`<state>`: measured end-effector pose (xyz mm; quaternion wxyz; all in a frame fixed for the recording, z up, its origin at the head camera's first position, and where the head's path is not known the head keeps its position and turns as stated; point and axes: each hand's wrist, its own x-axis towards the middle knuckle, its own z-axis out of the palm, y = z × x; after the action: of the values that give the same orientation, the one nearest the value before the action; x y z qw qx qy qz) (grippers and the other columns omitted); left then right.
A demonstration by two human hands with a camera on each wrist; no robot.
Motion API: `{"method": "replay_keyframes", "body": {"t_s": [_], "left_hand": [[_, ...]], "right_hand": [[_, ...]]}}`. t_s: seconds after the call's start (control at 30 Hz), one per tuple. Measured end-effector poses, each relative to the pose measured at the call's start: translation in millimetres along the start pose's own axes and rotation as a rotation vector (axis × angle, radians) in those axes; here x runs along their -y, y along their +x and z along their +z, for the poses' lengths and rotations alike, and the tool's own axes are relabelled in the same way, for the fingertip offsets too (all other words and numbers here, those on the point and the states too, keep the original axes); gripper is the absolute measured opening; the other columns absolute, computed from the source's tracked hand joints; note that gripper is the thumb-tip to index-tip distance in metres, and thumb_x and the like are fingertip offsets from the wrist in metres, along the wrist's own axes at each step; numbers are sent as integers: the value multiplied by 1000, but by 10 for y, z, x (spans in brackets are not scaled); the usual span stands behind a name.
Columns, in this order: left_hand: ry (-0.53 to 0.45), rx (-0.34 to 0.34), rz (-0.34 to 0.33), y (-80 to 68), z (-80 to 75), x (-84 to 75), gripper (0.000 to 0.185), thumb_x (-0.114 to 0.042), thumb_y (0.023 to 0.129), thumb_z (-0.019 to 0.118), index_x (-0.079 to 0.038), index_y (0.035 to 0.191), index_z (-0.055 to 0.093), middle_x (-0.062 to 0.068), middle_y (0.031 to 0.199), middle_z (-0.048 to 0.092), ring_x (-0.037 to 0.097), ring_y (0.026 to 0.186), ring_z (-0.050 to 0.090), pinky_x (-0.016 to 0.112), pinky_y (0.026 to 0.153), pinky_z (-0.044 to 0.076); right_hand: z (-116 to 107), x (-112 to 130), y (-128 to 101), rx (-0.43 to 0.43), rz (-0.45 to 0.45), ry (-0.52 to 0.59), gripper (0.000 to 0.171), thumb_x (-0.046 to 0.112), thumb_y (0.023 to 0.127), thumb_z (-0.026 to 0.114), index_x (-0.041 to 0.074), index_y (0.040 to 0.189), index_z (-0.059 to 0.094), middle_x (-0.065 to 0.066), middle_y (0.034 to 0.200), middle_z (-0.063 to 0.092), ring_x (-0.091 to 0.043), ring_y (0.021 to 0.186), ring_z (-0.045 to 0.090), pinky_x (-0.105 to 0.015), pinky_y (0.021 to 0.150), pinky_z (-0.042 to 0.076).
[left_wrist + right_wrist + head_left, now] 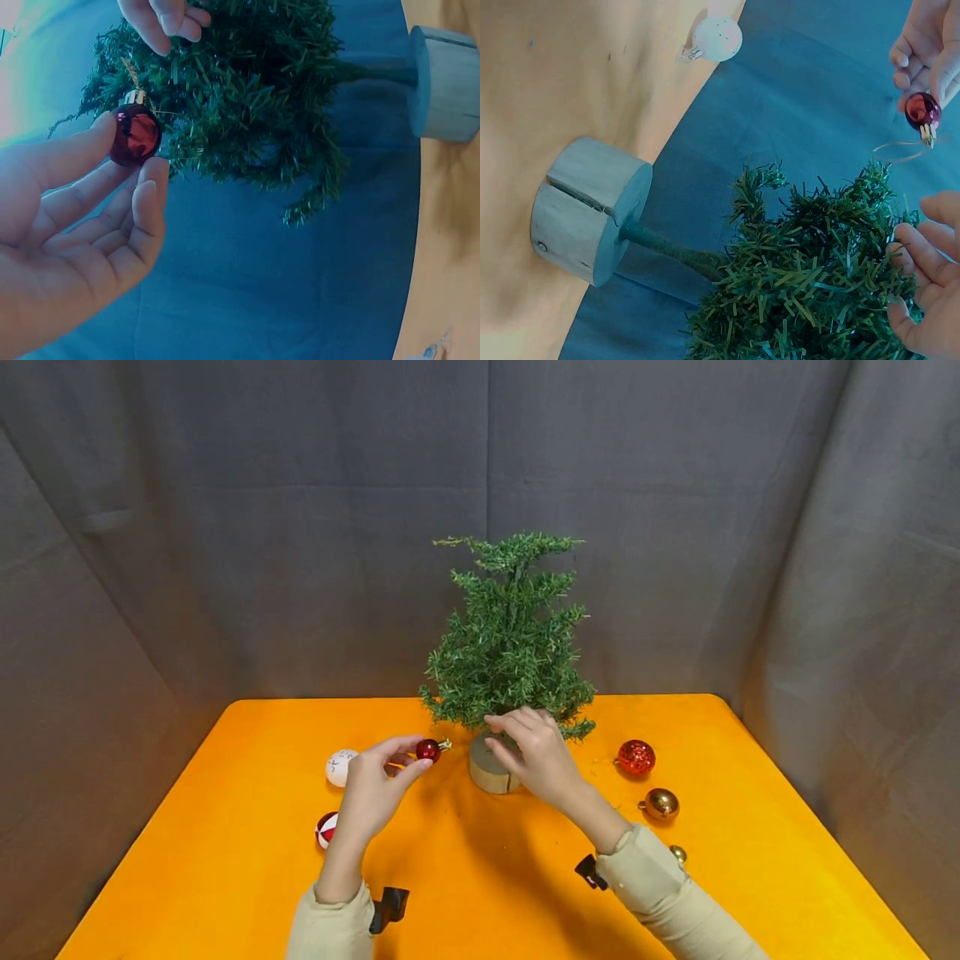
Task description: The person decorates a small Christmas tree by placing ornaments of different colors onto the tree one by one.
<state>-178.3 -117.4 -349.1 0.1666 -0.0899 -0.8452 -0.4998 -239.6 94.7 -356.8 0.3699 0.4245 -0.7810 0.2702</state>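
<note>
Between thumb and fingers, my left hand (382, 783) pinches a small shiny red bauble (428, 750) by its round body. The bauble's gold cap (135, 97) and thin hanging loop (900, 154) point toward the small artificial Christmas tree (513, 643). My right hand (536, 752) is held in front of the tree's lower branches with nothing in its fingers, which are loosely bent. In the right wrist view its fingertips are close to the green needles; whether they touch I cannot tell. The tree stands upright on a round wooden base (491, 768).
Left of the tree lie a white bauble (340, 767) and a red-and-white bauble (326, 830). On the right are a red glittery bauble (636, 758), a gold bauble (661, 805) and a smaller gold one (678, 853). Grey curtains (337, 568) surround the orange table (225, 860).
</note>
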Motion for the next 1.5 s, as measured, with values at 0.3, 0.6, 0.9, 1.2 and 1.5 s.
{"method": "replay_keyframes", "body": {"t_s": [0.3, 0.6, 0.9, 1.2, 1.5], "left_hand": [[-77, -36, 95, 44, 105, -21, 28, -10, 78, 68, 0, 105, 64, 8, 88, 63, 19, 77, 57, 33, 69, 49], [-106, -114, 164, 47, 173, -91, 27, -8, 78, 68, -1, 104, 65, 6, 88, 63, 15, 76, 58, 28, 67, 49], [-146, -139, 240, 52, 281, -127, 26, -6, 77, 68, -1, 102, 65, 7, 86, 63, 15, 74, 58, 24, 64, 49], [-150, -101, 226, 30, 331, -145, 24, -6, 77, 68, -1, 100, 66, 6, 84, 63, 15, 73, 58, 26, 64, 49], [-147, -72, 214, 28, 366, -111, 23, -8, 78, 68, -4, 101, 66, 4, 84, 63, 13, 73, 58, 32, 64, 49]], "right_hand": [[-15, 20, 20, 21, 73, 121, 13, 7, 81, 64, 2, 93, 67, -5, 85, 65, -17, 78, 57, -35, 71, 43], [-37, 42, 60, 52, 166, 284, 11, 4, 86, 58, 3, 87, 68, -4, 83, 65, -14, 77, 59, -27, 67, 47], [-88, 112, 108, 103, 282, 452, 17, -5, 88, 50, -1, 82, 66, -10, 77, 63, -14, 63, 54, -27, 60, 46], [-284, 342, 271, 153, 453, 507, 19, -3, 90, 46, -7, 83, 63, -6, 67, 57, -6, 47, 31, -22, 50, 33], [-264, 314, 281, 148, 521, 585, 14, 1, 88, 54, -7, 89, 65, -14, 73, 61, -12, 60, 51, -23, 56, 43]]}}
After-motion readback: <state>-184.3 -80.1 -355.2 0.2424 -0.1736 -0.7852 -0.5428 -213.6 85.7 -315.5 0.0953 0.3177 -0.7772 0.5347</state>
